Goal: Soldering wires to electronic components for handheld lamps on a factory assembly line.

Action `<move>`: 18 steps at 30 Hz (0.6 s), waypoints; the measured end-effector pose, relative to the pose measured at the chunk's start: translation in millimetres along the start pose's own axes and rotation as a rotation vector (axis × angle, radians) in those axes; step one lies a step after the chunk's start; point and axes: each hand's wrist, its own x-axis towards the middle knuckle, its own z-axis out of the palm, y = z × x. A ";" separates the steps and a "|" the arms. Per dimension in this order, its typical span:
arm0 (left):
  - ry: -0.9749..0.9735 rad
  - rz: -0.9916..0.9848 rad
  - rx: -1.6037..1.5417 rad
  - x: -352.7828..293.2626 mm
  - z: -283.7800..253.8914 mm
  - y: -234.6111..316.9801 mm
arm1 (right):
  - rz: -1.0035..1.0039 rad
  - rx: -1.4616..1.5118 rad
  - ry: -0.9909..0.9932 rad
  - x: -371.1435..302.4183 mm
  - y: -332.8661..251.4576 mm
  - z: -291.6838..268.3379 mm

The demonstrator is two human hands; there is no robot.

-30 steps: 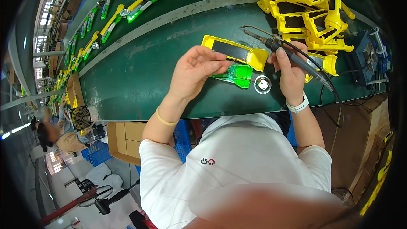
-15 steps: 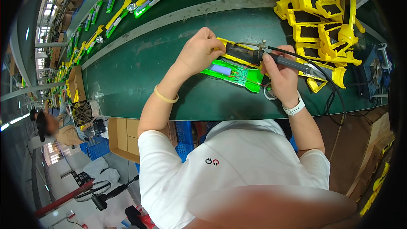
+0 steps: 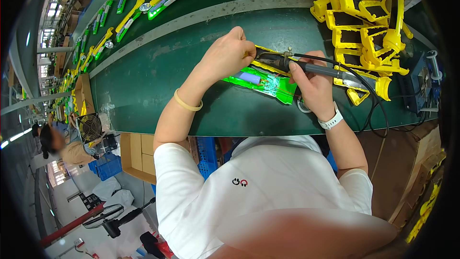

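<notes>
My right hand (image 3: 310, 82) is closed around a grey and black corded soldering iron (image 3: 322, 70), whose front end points left over a yellow plastic shell (image 3: 266, 49) with a black inside. At the shell's left end, the fingers of my left hand (image 3: 231, 53) are pinched together; what they grip is hidden. Just below the shell lies a bright green housing (image 3: 288, 94) holding a blue-purple cylindrical cell (image 3: 247, 77) and a circuit board (image 3: 272, 84). Thin red wires run between the two halves. Beside my right hand, a round silvery ring (image 3: 303, 105) rests on the table, partly covered.
Yellow shells (image 3: 352, 33) are heaped at the far right. Near them stands a blue device with a spool (image 3: 432, 62); a black cable (image 3: 383, 115) loops off the table edge. Yellow and green assemblies (image 3: 167, 1) line the far strip. A person (image 3: 72, 146) is at left, near a fan (image 3: 91, 127).
My right hand and the soldering iron have shifted slightly left, closer to my left hand. The circuit board looks brighter. Assemblies on the far strip sit slightly farther left.
</notes>
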 end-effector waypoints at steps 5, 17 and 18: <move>-0.035 -0.015 0.028 7.4 -1.0 4.5 | -0.118 0.053 0.040 -6.8 -4.0 -11.8; -0.100 0.004 0.030 -1.2 -15.2 5.9 | -0.749 0.106 0.529 -20.1 -73.6 -135.3; -0.097 0.025 0.030 -2.2 -15.8 6.8 | -0.791 -0.019 0.557 -15.0 -80.6 -145.9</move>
